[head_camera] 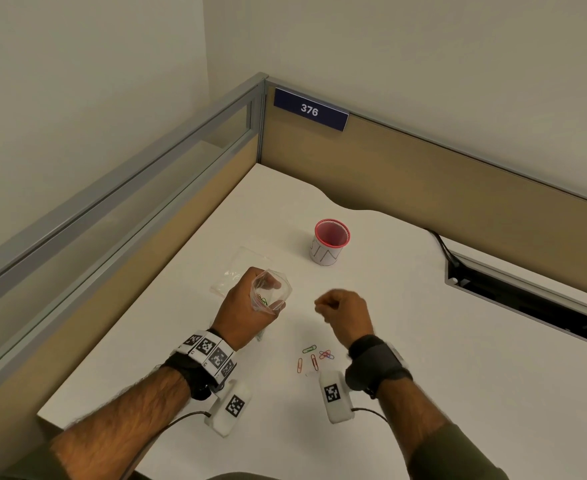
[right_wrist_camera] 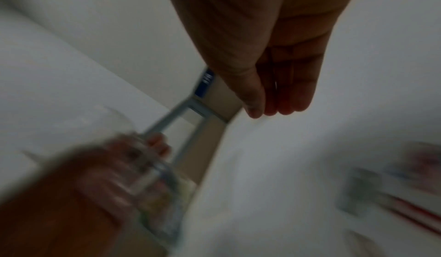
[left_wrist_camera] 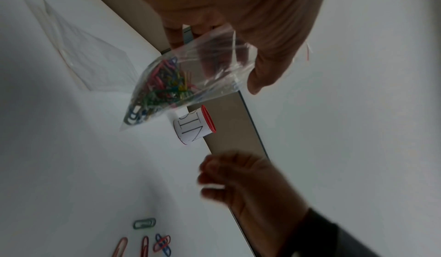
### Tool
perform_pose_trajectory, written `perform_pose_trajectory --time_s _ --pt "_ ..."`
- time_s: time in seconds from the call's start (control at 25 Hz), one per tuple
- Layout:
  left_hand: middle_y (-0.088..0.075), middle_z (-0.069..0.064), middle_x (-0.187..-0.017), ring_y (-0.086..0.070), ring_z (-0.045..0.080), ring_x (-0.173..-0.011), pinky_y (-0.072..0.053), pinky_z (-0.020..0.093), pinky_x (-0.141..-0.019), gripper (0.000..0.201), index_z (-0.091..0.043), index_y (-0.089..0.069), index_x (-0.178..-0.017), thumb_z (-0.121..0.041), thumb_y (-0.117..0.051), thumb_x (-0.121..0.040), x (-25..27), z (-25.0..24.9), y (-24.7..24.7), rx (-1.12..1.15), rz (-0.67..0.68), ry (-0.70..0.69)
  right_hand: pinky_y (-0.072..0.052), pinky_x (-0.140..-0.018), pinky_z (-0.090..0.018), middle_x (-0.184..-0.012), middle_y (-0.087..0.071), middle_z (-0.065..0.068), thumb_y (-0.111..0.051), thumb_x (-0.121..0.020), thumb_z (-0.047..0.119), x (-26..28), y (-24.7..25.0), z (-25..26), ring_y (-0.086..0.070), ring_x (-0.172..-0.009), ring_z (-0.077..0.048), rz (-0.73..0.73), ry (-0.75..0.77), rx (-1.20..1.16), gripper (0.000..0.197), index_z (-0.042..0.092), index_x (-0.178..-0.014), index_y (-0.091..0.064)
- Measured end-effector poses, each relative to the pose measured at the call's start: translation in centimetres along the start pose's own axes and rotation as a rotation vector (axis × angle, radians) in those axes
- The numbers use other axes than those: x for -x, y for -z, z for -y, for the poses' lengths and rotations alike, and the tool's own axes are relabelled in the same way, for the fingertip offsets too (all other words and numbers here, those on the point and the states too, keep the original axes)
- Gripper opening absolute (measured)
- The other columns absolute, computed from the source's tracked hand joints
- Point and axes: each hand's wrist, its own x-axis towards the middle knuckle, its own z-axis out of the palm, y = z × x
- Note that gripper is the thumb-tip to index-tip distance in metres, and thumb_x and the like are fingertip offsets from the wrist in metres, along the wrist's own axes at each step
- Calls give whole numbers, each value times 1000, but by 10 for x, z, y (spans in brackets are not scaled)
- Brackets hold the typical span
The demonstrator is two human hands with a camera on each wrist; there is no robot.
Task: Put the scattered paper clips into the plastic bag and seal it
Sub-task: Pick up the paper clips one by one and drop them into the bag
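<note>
Left grip (head_camera: 247, 306) curled round the bag (head_camera: 270, 293), thumb and fingers bunching the plastic just under the mouth, which gapes upward. Bag is held off the bench (head_camera: 406, 341), a tangle of coloured clips (left_wrist_camera: 157, 91) sagging in its lower corner. Right grip (head_camera: 344, 315) hangs beside the bag mouth, fingers drawn in. A thin pale glint shows between thumb and fingers in the right wrist view, maybe a clip; I cannot tell whether the hand carries one or is bare.

Loose clips (head_camera: 314, 358) lie on the bench near me, between the two wrists: a green, two red, and a red-blue crossed pair. I judge the step in hand to be ferrying these into the bag.

To do it well:
- keep the left hold low on the bag so the mouth stays wide and level;
- bring the bag nearer the clips rather than carry each one far;
- let go only once the fingertips are over the opening;
- lift the crossed pair as one;
- leave the seal strip free of clips before pressing it shut.

Hard to read:
- right wrist view badly smeared; bag and bench clips are streaks there;
- the seal strip is not clear, only a reddish line at the bag edge in the left wrist view;
- a second clear bag (head_camera: 240, 268) lies flat beyond the left hand, its contents unclear;
- a red-rimmed cup (head_camera: 330, 242) stands further back, inside hidden.
</note>
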Motion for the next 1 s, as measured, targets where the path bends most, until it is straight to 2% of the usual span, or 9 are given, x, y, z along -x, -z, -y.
perform_pose_trajectory --time_s 0.08,0.16,0.28,0.4,0.52,0.64,0.8,0.92,1.0 --pt "-66 6 -109 -62 17 -107 -50 29 -96 37 -11 -57 -104 -3 -80 -76 2 -2 0 -7 -8 -1 -53 -87 -31 -101 -68 -3 -63 -88 13 4 -17 -33 -63 -91 -18 115 -79 169 10 16 -93 -71" --pt "-66 6 -109 -62 18 -108 -49 28 -96 37 -9 -57 -105 -2 -80 -76 3 -3 1 -13 -10 -1 -47 -87 -24 -111 -60 -2 -56 -91 13 12 -32 -53 -58 -103 -20 197 -53 366 18 18 -104 -68" --pt "-66 4 -109 -62 19 -109 -49 31 -98 38 -9 -57 -105 -4 -80 -76 1 -2 1 -12 -10 1 -44 -89 -24 -112 -55 -1 -49 -94 11 24 -42 -64 -52 -107 -20 244 33 498 25 18 -113 -64" --pt "-67 3 -109 -62 20 -108 -50 36 -99 38 -10 -57 -105 -9 -80 -74 0 0 3 -2 -21 -14 -43 -86 -26 -109 -57 -4 -46 -95 10 35 -45 -65 -52 -105 -23 285 108 504 25 16 -106 -67" --pt "-67 3 -109 -62 20 -109 -50 38 -101 38 -9 -57 -105 -5 -81 -75 -1 -1 3 4 -22 -3 -40 -84 -22 -109 -56 -1 -55 -93 20 45 -37 -69 -54 -104 -21 261 81 407 20 18 -110 -66" --pt "-66 2 -109 -62 20 -109 -50 39 -101 38 -10 -57 -106 -5 -81 -76 0 0 2 8 -14 2 -42 -87 -24 -112 -52 1 -67 -83 30 54 -31 -77 -49 -106 -18 308 60 453 40 21 -121 -58" --pt "-66 3 -109 -61 20 -109 -50 39 -101 39 -10 -57 -105 -14 -78 -73 1 0 2 26 -16 0 -39 -79 -23 -104 -51 -1 -56 -89 17 60 -54 -68 -52 -101 -22 279 43 491 20 16 -108 -63" --pt "-66 4 -109 -62 20 -107 -51 39 -100 38 -10 -58 -105 -10 -80 -74 -1 -2 2 20 -14 -8 -45 -81 -27 -104 -56 -5 -49 -93 13 50 -66 -59 -57 -95 -24 207 25 430 19 13 -102 -65" --pt "-66 3 -108 -62 20 -107 -51 37 -99 38 -11 -58 -105 -7 -81 -75 -2 -3 4 12 -18 -19 -45 -82 -27 -105 -56 -5 -50 -93 17 42 -64 -53 -58 -96 -25 195 11 387 19 14 -104 -65"
